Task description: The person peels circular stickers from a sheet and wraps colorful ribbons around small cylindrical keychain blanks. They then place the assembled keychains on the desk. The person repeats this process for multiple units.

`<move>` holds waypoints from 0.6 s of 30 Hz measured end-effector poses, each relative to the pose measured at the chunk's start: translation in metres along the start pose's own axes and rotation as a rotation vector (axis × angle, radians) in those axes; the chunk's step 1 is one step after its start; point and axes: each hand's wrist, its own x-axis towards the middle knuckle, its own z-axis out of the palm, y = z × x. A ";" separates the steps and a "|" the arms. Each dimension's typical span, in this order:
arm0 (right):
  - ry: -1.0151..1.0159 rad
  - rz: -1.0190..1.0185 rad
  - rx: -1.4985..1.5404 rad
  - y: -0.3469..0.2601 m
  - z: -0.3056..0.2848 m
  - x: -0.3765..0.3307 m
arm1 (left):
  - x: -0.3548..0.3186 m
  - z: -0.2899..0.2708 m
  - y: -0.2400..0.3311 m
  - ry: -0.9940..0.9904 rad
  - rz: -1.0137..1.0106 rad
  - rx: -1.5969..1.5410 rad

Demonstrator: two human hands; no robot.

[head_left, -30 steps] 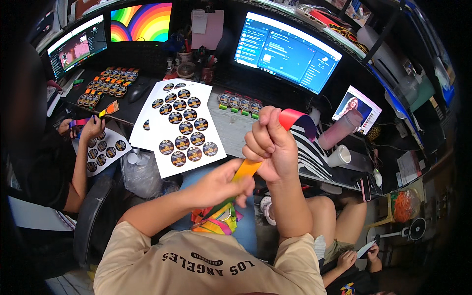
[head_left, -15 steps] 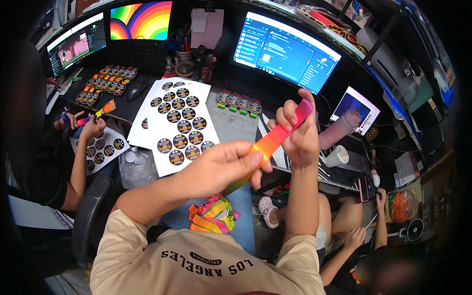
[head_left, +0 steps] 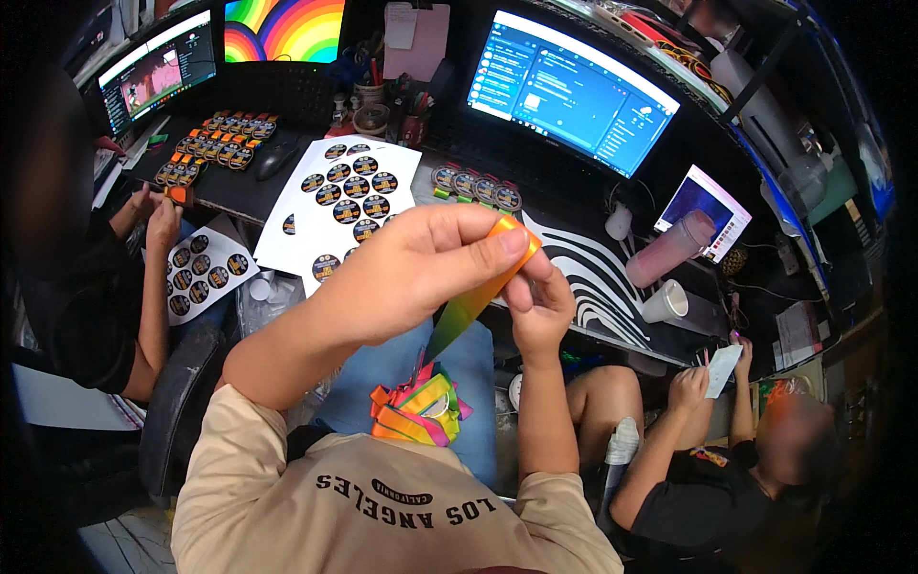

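My left hand and my right hand meet in front of me and pinch the top of a long rainbow-coloured paper strip, orange at the top and green lower down. The strip hangs down toward a pile of folded coloured strips lying on a blue cushion on my lap. Behind my left hand lie white sheets of round dark stickers on the desk.
Monitors line the back of the desk, with rows of round badges, a mouse, a pink tumbler and a white cup. A person at left handles a sticker sheet. Another person sits lower right.
My right hand has come down from its raised position to meet my left hand, and the strip now hangs downward from both hands instead of stretching between them.
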 end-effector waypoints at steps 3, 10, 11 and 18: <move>0.084 -0.098 0.014 0.006 0.009 -0.016 | -0.001 0.000 0.005 0.042 0.000 0.076; 0.119 -0.072 0.089 -0.005 0.022 -0.038 | 0.003 -0.008 0.001 0.045 0.282 0.400; 0.090 -0.070 0.096 -0.007 0.022 -0.038 | 0.003 -0.012 0.001 0.048 0.263 0.392; -0.054 0.142 -0.095 -0.009 0.017 -0.033 | 0.010 -0.020 -0.006 0.052 0.320 0.284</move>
